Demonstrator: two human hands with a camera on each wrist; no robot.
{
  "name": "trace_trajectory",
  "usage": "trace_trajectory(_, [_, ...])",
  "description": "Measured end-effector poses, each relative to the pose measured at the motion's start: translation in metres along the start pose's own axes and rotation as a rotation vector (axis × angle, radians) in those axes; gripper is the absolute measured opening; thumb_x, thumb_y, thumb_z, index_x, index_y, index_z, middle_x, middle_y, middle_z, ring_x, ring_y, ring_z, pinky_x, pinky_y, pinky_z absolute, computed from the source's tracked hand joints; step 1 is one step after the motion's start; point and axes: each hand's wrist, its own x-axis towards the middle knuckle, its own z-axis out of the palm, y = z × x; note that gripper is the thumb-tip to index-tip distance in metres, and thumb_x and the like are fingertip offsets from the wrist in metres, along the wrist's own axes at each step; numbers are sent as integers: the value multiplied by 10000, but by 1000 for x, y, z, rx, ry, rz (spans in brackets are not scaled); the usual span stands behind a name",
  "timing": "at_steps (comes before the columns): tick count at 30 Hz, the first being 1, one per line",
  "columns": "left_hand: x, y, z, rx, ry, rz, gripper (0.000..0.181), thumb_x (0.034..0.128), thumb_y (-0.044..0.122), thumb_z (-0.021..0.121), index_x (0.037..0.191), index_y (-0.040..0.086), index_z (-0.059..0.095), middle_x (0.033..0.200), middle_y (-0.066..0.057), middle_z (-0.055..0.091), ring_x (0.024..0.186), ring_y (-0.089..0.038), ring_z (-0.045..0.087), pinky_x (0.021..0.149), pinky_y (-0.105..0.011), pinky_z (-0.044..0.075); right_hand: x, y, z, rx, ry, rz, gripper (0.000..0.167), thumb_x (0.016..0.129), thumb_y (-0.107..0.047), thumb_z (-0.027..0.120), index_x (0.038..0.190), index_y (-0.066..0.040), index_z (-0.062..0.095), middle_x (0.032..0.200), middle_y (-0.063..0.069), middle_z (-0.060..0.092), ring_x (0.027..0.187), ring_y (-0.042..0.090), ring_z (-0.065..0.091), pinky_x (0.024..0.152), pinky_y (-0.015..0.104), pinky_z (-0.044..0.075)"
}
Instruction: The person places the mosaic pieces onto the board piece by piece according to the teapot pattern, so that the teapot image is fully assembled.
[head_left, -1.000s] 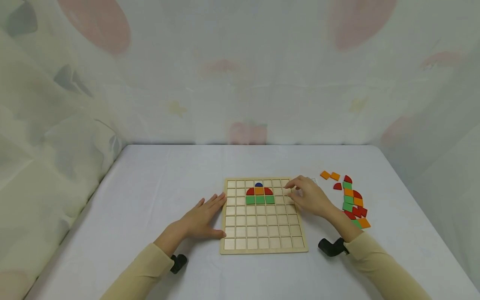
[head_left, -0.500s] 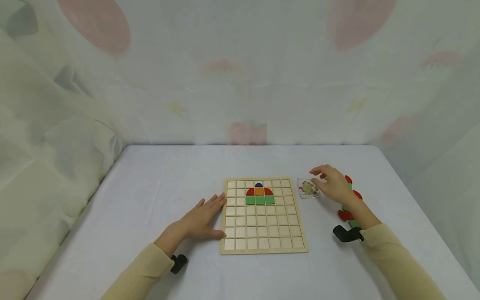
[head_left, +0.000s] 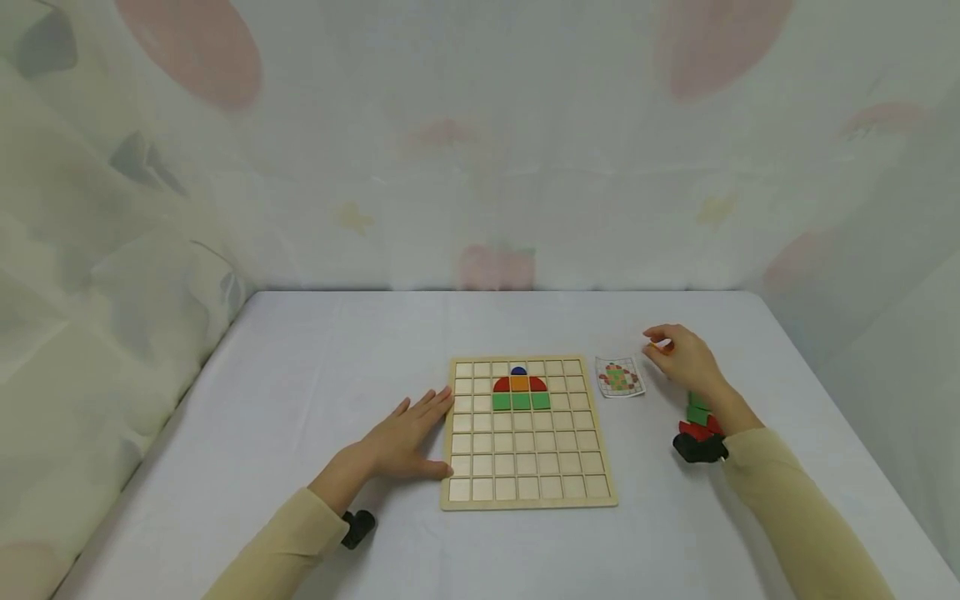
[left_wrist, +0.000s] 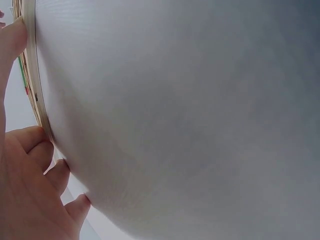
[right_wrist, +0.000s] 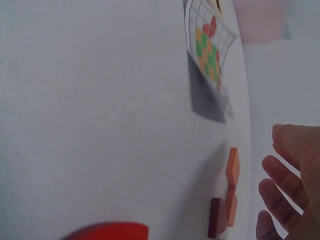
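My left hand lies spread on the table, its fingertips and thumb touching the left edge of the wooden grid board. On the board's upper part sit a blue half-round tile, an orange square between two red quarter-round tiles, and a row of green squares. My right hand hovers at the right, over the loose pieces. In the right wrist view its fingers are loosely bent, apart from the orange tiles below, and nothing shows between them.
A pattern card with curled edges lies between the board and my right hand. Loose green tiles and red tiles lie partly hidden under my right forearm. A patterned curtain stands behind the table.
My right hand has moved from above the board's upper right corner, past the card, to the loose tiles at the right, uncovering the card. My left hand stays put.
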Motion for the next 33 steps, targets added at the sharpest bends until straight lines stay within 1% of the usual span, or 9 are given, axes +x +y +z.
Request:
trace_trajectory(5, [-1, 1, -1, -8, -1, -4, 1004, 740, 543, 680, 1477, 77, 182, 1549, -37, 125, 1412, -260, 143, 1110, -539, 129, 2, 8, 0, -15, -27, 37, 358, 868, -195, 626, 1135, 42, 597, 1029, 232, 599, 891, 334, 566, 738, 464, 466])
trace_trajectory(12, [0, 1, 0, -7, -8, -7, 1006, 743, 551, 674, 1480, 86, 172, 1552, -24, 113, 1415, -248, 135, 1115, -527, 128, 2, 15, 1, -55, -104, 90, 381, 871, -194, 583, 1160, 55, 567, 1038, 241, 566, 921, 354, 516, 805, 498, 433])
trace_trajectory(14, [0, 1, 0, -7, -10, -8, 1008, 741, 553, 674, 1481, 89, 171, 1552, -22, 113, 1415, -245, 135, 1115, -526, 130, 2, 16, 1, -63, -116, 103, 394, 871, -207, 579, 1166, 54, 559, 1039, 243, 557, 918, 353, 503, 806, 500, 428])
trace_trajectory(17, [0, 1, 0, -5, -10, -6, 1007, 741, 557, 670, 1481, 91, 170, 1552, -21, 113, 1415, -246, 135, 1114, -529, 130, 2, 18, 3, -78, -119, 112, 402, 868, -223, 578, 1165, 47, 559, 1018, 236, 551, 891, 341, 496, 773, 480, 432])
trace_trajectory(23, [0, 0, 1, -10, -6, -4, 1005, 741, 552, 673, 1481, 91, 174, 1552, -22, 116, 1414, -249, 137, 1112, -533, 130, 3, 21, 6, -112, -111, 101, 371, 850, -211, 603, 1123, 39, 578, 917, 190, 545, 806, 298, 484, 670, 378, 407])
trace_trajectory(28, [-1, 0, 1, -5, 0, -2, 1001, 743, 546, 674, 1479, 84, 177, 1550, -31, 123, 1413, -254, 143, 1110, -537, 134, 4, 22, 10, -121, -89, 93, 337, 838, -186, 621, 1096, 29, 588, 903, 186, 551, 794, 298, 489, 663, 390, 413])
trace_trajectory(33, [-1, 1, 0, -10, 3, 0, 994, 746, 532, 679, 1475, 72, 186, 1548, -45, 133, 1410, -263, 151, 1108, -541, 136, 4, 19, 11, -132, -80, 97, 328, 838, -180, 607, 1088, 34, 591, 895, 190, 550, 782, 300, 487, 653, 392, 418])
